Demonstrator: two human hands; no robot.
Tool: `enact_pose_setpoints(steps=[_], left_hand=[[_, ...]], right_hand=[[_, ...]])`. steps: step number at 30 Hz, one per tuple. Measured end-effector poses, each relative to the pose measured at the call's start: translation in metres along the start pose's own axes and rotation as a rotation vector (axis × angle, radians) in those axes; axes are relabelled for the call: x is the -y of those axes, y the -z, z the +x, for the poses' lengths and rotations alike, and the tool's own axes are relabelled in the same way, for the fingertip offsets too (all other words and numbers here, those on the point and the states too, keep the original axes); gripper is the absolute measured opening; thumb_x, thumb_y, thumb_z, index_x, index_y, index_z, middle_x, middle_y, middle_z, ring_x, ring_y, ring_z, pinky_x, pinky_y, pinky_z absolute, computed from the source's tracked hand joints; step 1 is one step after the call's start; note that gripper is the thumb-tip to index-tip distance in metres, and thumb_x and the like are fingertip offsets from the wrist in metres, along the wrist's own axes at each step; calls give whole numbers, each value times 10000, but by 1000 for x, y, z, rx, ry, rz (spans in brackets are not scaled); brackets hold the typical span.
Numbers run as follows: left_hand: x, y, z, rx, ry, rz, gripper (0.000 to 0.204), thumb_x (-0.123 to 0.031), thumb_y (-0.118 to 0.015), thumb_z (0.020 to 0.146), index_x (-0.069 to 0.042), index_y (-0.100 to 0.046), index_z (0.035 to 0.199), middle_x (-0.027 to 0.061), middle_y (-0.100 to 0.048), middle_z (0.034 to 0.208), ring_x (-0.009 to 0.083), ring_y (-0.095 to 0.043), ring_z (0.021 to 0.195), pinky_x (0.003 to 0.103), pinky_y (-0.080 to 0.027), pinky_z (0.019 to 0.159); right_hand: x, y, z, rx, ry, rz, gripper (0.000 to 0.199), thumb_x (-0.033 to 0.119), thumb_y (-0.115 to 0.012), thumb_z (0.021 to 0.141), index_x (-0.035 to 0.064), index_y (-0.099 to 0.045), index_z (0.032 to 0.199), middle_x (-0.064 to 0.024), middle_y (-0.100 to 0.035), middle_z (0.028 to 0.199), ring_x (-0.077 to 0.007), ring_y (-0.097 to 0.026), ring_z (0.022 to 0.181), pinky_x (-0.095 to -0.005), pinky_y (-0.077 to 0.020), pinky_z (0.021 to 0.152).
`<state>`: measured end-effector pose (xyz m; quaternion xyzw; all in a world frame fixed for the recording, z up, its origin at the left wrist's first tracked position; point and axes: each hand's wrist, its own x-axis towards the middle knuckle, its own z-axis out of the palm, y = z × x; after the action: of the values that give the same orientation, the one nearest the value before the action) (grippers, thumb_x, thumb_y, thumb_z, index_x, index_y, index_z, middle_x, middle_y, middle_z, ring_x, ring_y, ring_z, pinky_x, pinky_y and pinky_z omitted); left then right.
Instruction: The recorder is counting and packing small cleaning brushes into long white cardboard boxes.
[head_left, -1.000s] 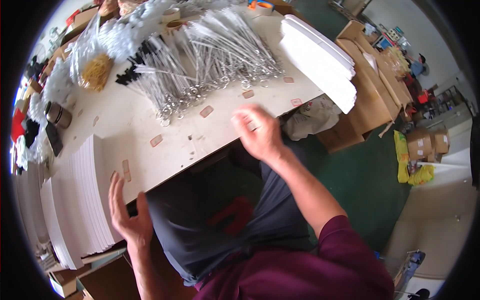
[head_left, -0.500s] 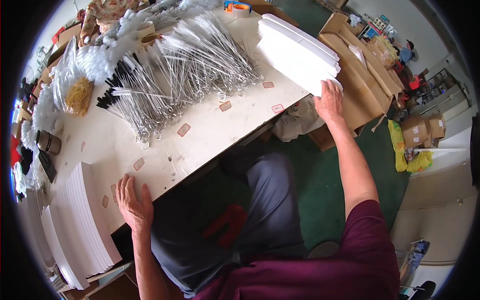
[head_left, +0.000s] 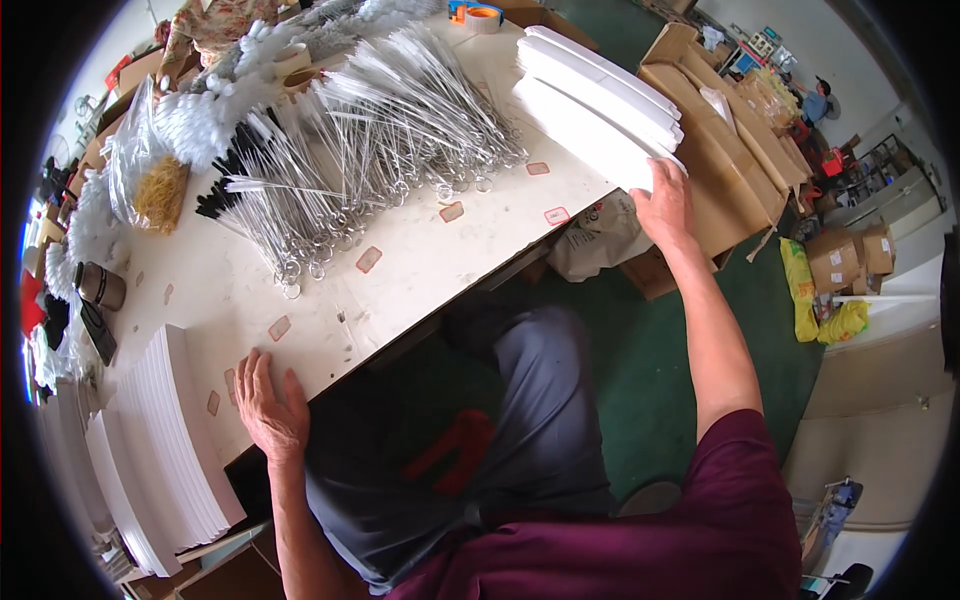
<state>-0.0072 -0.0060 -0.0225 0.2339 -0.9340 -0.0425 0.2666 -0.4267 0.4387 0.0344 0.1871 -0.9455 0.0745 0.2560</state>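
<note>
My left hand [head_left: 273, 412] lies on the table's near edge with its fingers stretched and spread, holding nothing. Beside it stand long white cardboard boxes [head_left: 180, 440], packed in a row. On the right, my right hand [head_left: 664, 207] has its fingers bent over the near end of a long white cardboard box [head_left: 580, 135], at the bottom of a stack of similar ones [head_left: 600, 80]; part of the grip is hidden. Between the hands, a wide pile of wire-handled brushes [head_left: 400, 130] with looped ends and pale bristles covers the table; some at its left have black bristles [head_left: 225, 190].
The pale table [head_left: 400, 270] carries a heap of yellow rubber bands [head_left: 160, 195], a dark flask [head_left: 98, 286] and tape rolls [head_left: 484, 18]. An open brown carton [head_left: 730, 180] stands right of the table. A white bag [head_left: 600, 240] hangs below its edge. A person [head_left: 815, 100] is far right.
My right hand has shifted very slightly, its fingers now bent more round the end of the white box. My left hand has stayed in place on the table.
</note>
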Motion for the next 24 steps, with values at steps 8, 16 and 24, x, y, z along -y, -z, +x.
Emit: enact_pose_setpoints(steps=[8, 16, 24], left_hand=[[-1, 8, -1, -96, -33, -162, 329, -64, -742, 838, 25, -665, 1145, 221, -684, 1217, 434, -626, 1172, 511, -489, 1035], [-85, 60, 22, 85, -310, -375, 489, -121, -824, 772, 12, -662, 1214, 237, -647, 1296, 439, -603, 1215, 515, -472, 1070], [-103, 51, 37, 254, -481, -253, 764, -209, -829, 762, 54, -509, 1405, 260, -582, 1356, 417, -552, 1272, 507, -417, 1120]], right_hand=[[100, 60, -24, 5, 140, 502, 601, 184, -828, 813, -13, -582, 1324, -210, -587, 1326, -383, -575, 1246, -449, -477, 1071], [210, 85, -82, 370, 608, 682, 641, 156, -864, 760, -8, -576, 1308, -180, -566, 1290, -364, -598, 1200, -439, -511, 1039], [257, 90, -116, 363, 822, 743, 628, 103, -862, 724, -47, -586, 1268, -165, -560, 1264, -333, -599, 1174, -421, -521, 1023]])
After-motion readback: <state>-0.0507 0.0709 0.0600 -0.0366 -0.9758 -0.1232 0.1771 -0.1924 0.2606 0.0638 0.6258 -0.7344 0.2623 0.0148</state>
